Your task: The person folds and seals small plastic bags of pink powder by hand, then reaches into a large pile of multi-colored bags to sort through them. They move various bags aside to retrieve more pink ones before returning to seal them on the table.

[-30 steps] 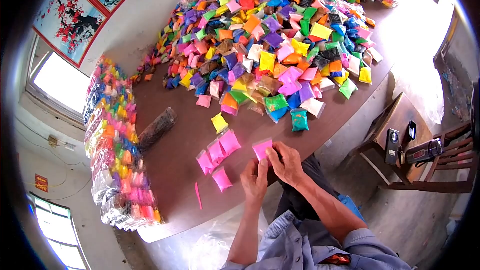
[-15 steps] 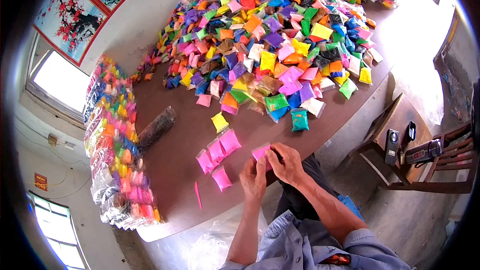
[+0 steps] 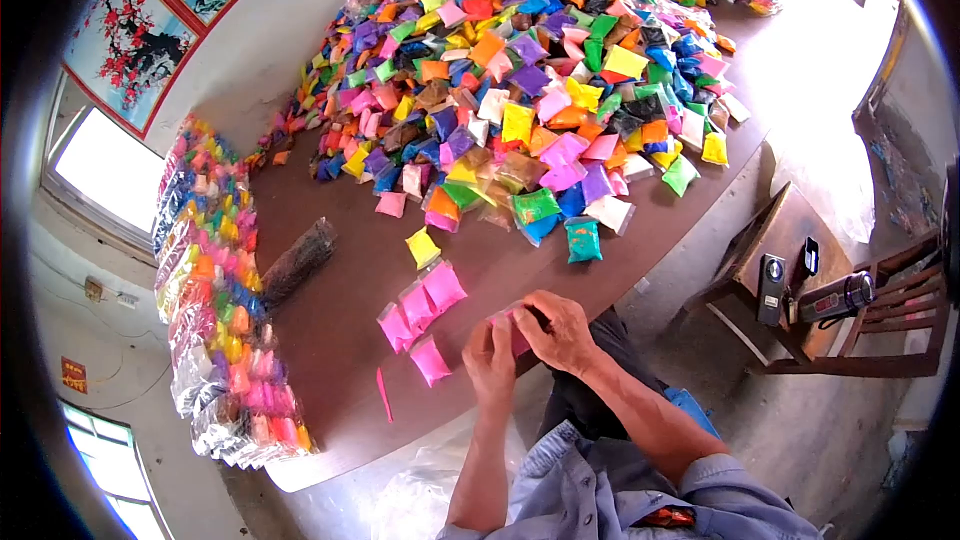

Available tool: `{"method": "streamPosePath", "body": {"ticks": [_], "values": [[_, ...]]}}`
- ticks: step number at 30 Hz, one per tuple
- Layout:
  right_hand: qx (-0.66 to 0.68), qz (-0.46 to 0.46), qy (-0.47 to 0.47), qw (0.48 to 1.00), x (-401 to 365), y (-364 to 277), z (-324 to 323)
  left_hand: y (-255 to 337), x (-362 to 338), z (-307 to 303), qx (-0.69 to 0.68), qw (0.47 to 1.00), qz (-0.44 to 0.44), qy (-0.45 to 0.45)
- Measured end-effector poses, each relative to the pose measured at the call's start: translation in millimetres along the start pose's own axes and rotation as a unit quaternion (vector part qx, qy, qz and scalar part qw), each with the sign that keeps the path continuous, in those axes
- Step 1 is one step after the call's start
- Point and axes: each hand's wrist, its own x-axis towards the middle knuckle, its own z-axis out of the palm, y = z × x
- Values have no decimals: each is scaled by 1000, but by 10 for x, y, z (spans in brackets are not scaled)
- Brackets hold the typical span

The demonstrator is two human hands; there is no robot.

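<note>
Packets [image 3: 540, 90] of many colours heap over the far part of the brown table [image 3: 330, 350]; filled clear bags [image 3: 228, 310] line its left edge, a dark bundle [image 3: 300, 262] just beside them. Four pink pouches [image 3: 443, 286] and a pink strip [image 3: 384, 395] lie left of the hands. At the near edge, left hand [image 3: 490, 360] and right hand [image 3: 556, 331] meet, fingers pinched narrow on a pink sachet [image 3: 519, 343] they mostly hide, the right forearm slanting in from the near right.
</note>
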Motion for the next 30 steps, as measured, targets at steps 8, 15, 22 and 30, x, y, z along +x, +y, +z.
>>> {"method": "streamPosePath", "body": {"ticks": [8,15,22,30], "values": [[32,16,-2,999,20,-42,-19,-55,-8,-1,27,1000,6,4],[11,-34,9,999,-10,53,24,-100,-4,-17,-28,1000,-12,0],[13,-56,3,998,0,53,40,-122,20,-49,43,999,3,-6],[-4,-44,29,999,6,12,37,3,13,-37,-15,999,-35,-12]]}}
